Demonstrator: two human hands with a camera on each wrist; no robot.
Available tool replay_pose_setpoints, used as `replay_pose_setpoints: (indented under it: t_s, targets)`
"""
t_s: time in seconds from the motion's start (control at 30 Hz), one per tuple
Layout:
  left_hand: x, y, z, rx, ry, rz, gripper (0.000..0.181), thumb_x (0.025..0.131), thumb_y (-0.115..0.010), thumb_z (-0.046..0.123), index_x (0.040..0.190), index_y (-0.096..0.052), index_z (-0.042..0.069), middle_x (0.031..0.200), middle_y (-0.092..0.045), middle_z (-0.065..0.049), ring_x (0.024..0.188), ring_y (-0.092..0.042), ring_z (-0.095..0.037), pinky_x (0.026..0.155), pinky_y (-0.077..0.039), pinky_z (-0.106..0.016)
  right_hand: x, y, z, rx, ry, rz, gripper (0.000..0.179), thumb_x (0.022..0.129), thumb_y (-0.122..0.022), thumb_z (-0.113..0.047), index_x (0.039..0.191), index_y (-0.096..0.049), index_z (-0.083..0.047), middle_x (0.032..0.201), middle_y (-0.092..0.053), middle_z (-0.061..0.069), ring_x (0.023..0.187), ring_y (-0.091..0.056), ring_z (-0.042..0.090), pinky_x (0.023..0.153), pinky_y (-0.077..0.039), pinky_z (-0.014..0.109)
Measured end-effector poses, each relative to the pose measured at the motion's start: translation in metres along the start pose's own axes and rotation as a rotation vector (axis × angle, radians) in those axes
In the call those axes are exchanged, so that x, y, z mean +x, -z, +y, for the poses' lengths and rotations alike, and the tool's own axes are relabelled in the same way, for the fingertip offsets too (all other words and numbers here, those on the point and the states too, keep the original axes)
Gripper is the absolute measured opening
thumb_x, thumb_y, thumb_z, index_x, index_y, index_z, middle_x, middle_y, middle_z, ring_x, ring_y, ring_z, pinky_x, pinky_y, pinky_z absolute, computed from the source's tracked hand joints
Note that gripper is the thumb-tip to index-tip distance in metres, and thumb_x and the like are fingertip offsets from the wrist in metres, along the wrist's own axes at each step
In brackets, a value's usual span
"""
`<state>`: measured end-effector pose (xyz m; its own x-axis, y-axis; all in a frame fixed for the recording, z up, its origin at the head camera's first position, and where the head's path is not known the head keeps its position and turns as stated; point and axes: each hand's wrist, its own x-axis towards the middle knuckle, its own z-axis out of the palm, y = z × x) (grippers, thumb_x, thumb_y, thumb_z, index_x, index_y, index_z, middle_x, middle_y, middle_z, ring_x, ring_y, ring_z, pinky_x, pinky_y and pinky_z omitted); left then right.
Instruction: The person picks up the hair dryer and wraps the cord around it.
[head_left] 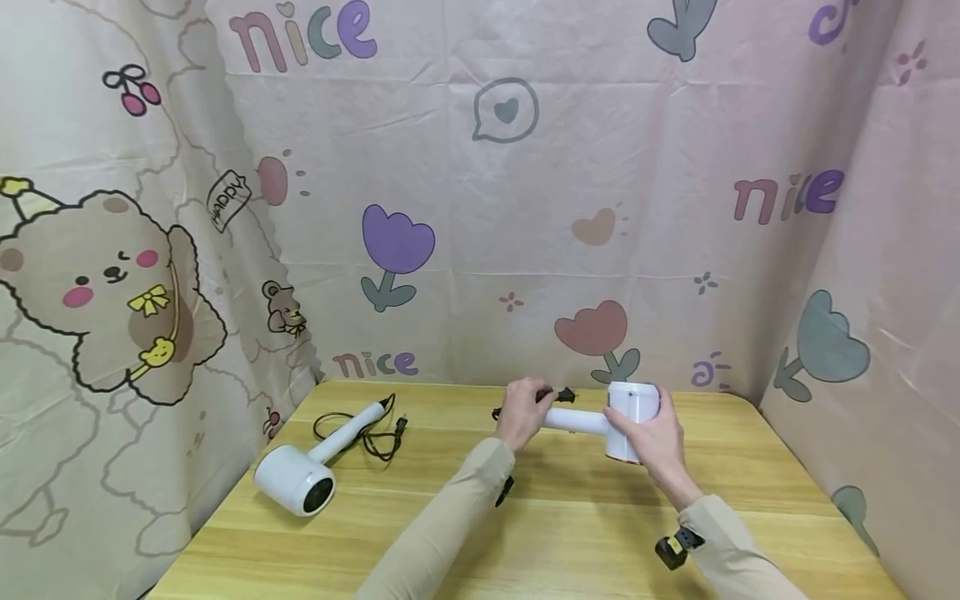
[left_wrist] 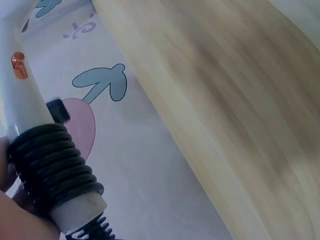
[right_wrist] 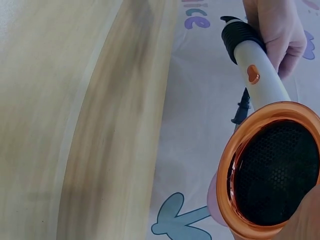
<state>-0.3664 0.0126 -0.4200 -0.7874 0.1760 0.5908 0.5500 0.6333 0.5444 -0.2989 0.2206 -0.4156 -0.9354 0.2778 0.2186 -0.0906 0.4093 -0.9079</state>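
A white hair dryer point(head_left: 573, 421) is held up above the table, its handle pointing left. My right hand point(head_left: 654, 437) grips its barrel, thumb on the near side and fingers around the far side. At the handle end, my left hand point(head_left: 522, 414) grips the dryer where the black cord point(left_wrist: 50, 165) is wound in tight coils. The cord's black plug point(head_left: 567, 395) sticks out beyond the handle. In the right wrist view, an orange ring point(right_wrist: 225, 165) surrounds the dark mesh grille point(right_wrist: 275, 172), and an orange button point(right_wrist: 253, 74) shows on the handle.
Another white hair dryer point(head_left: 292, 479) lies on the left of the wooden table point(head_left: 555, 533), its black cord point(head_left: 382, 450) loosely looped beside the handle. A printed curtain point(head_left: 487, 208) hangs behind the table and along both sides.
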Motion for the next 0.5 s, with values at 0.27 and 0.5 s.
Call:
replay_pose_setpoints:
  t_s: [0.27, 0.5]
  targets:
    - [-0.0011, -0.0009, -0.003, 0.146, -0.03, -0.213, 0.044, 0.099, -0.054, 0.042, 0.067, -0.068, 0.015, 0.052, -0.049, 0.006, 0.046, -0.035, -0.006, 0.045, -0.029, -0.019, 0.0025, 0.0018, 0.0022, 0.015, -0.035, 0.005, 0.103, 0.08, -0.08, -0.04, 0.155, -0.018, -0.009, 0.129, -0.05, 0.024, 0.108, -0.056, 0.037, 0.076, -0.059, 0.039]
    - [-0.0008, -0.0042, -0.003, 0.242, -0.1, -0.304, 0.049, 0.1, -0.046, 0.053, 0.076, -0.072, 0.018, 0.059, -0.057, 0.01, 0.053, -0.047, -0.006, 0.051, -0.035, -0.019, 0.0076, 0.004, 0.0036, 0.07, -0.103, -0.031, 0.105, 0.079, -0.081, -0.04, 0.155, -0.015, -0.008, 0.133, -0.046, 0.024, 0.107, -0.057, 0.036, 0.072, -0.06, 0.036]
